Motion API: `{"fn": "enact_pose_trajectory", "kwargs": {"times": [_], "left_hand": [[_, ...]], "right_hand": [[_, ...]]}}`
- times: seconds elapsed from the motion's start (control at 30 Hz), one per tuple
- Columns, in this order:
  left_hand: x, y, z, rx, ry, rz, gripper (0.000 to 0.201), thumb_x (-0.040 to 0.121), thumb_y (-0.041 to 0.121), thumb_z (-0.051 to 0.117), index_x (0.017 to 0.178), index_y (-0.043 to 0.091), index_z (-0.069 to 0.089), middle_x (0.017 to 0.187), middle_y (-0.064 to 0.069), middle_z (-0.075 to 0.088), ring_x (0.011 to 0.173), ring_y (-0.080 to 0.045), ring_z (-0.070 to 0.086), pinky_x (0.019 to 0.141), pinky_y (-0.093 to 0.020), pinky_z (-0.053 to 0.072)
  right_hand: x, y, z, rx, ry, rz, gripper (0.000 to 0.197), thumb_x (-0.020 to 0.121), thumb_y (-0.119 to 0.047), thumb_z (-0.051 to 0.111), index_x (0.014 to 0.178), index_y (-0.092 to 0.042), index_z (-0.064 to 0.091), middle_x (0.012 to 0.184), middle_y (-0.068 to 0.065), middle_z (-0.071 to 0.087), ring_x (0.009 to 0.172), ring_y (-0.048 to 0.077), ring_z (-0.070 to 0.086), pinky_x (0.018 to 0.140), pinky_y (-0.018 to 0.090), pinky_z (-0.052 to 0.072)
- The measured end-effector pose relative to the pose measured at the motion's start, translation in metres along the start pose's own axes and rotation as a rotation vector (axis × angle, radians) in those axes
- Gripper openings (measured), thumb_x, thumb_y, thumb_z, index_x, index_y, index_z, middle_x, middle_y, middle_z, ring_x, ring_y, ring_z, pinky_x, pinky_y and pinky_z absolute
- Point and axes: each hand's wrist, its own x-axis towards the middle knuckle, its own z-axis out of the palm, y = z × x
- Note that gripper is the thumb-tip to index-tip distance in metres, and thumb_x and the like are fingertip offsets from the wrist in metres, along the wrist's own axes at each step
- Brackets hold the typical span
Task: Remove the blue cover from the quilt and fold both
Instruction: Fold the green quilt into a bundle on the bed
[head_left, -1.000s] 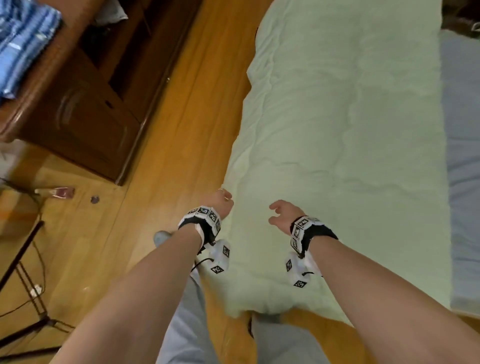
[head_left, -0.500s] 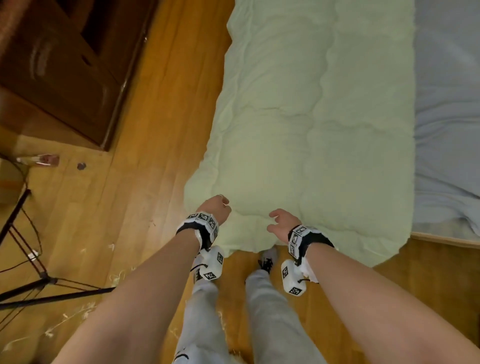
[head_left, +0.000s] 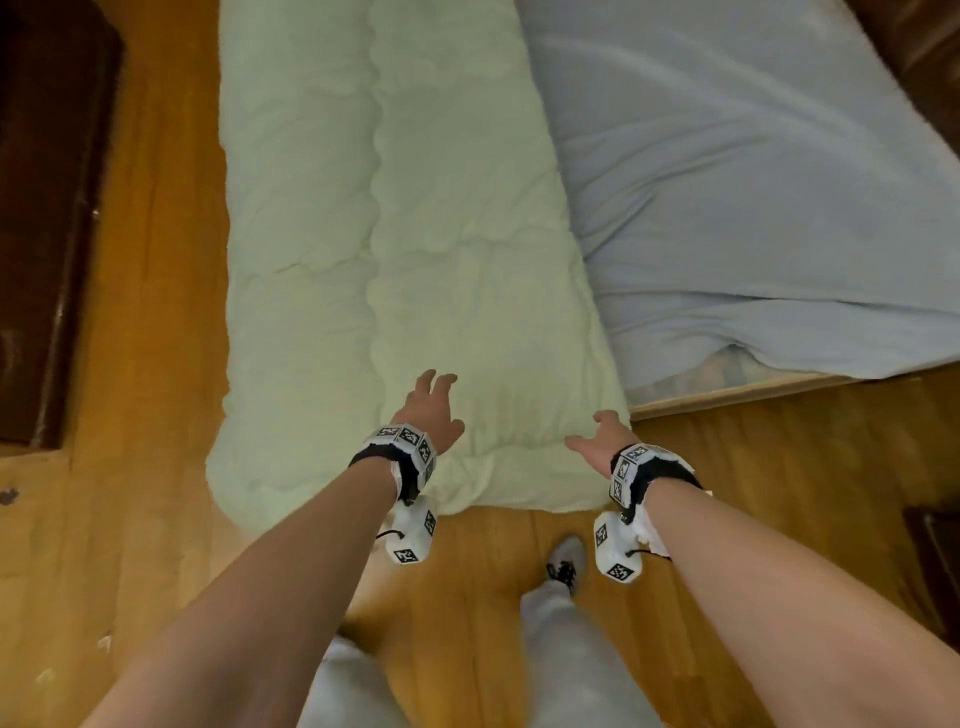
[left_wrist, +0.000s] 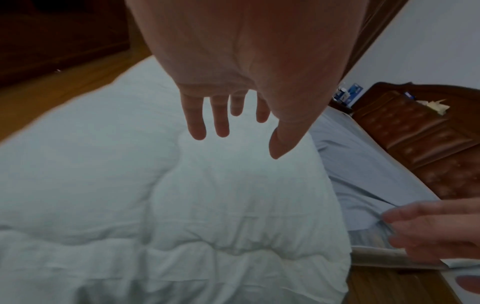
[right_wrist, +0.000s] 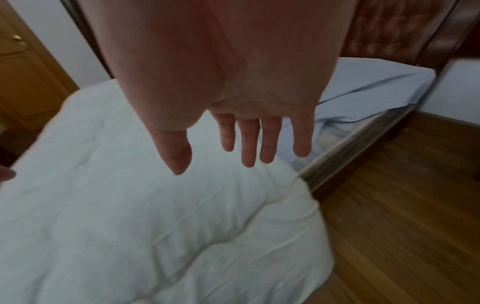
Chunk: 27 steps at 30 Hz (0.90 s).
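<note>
A pale green quilt (head_left: 389, 234) lies in a long strip along the left side of the bed, its near end (left_wrist: 155, 195) hanging toward the floor. My left hand (head_left: 431, 408) hovers over the middle of that near end with fingers (left_wrist: 221, 123) spread and holds nothing. My right hand (head_left: 597, 436) is over the quilt's near right corner (right_wrist: 259, 216), its fingers (right_wrist: 246, 148) straight and empty. It also shows at the right edge of the left wrist view (left_wrist: 428, 226). No blue cover is on the quilt in these views.
A light blue sheet (head_left: 753, 182) covers the mattress right of the quilt, above the wooden bed rail (head_left: 727, 397). A dark wooden cabinet (head_left: 47, 208) stands at the left across a strip of wood floor (head_left: 156, 364). A padded headboard (left_wrist: 415, 133) is at the far end. My foot (head_left: 566, 561) is below the quilt's end.
Both hands were loosely curled at the quilt's near edge; now their fingers are spread above it. The view has swung right, showing more of the blue sheet.
</note>
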Motion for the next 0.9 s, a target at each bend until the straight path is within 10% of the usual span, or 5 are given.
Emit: {"fn": "enact_pose_trajectory", "kwargs": {"times": [0.27,0.57,0.77,0.9], "left_hand": [[0.083,0.188,0.105,0.212,-0.1,0.095,0.081,0.086,0.014,0.061,0.15,0.038,0.017,0.161,0.001,-0.007,0.141,-0.03,0.024,0.091,-0.046,0.047],[0.179,0.163,0.171,0.141,-0.26,-0.048,0.103,0.087,0.011,0.067,0.155,0.033,-0.007,0.162,-0.005,0.003,0.134,-0.034,0.041,0.102,-0.041,0.045],[0.189,0.169,0.174,0.485,-0.086,0.156,0.109,0.081,-0.004,0.054,0.149,0.048,-0.014,0.143,-0.017,0.025,0.115,-0.035,0.05,0.091,-0.044,0.051],[0.179,0.231,0.139,0.959,-0.072,0.607,0.064,0.092,0.016,0.038,0.146,0.047,0.028,0.16,-0.012,0.006,0.147,-0.036,0.008,0.114,-0.064,0.013]], "right_hand": [[0.092,0.12,-0.073,0.119,-0.14,0.029,0.096,0.074,-0.057,0.074,0.149,-0.019,0.028,0.144,0.008,0.049,0.125,0.03,0.053,0.104,0.044,0.045],[0.215,0.142,-0.001,0.376,-0.244,0.058,0.14,0.044,-0.052,0.093,0.153,-0.015,0.014,0.151,0.003,0.035,0.139,0.025,0.038,0.112,0.042,0.035],[0.216,0.139,0.008,0.19,-0.38,-0.044,0.04,0.073,-0.027,0.081,0.107,-0.016,0.062,0.102,-0.001,0.064,0.1,0.023,0.061,0.073,0.024,0.043],[0.175,0.118,-0.04,-0.126,-0.41,-0.241,0.019,0.08,-0.022,0.069,0.077,-0.017,0.05,0.075,-0.002,0.051,0.079,0.024,0.056,0.059,0.024,0.04]]}}
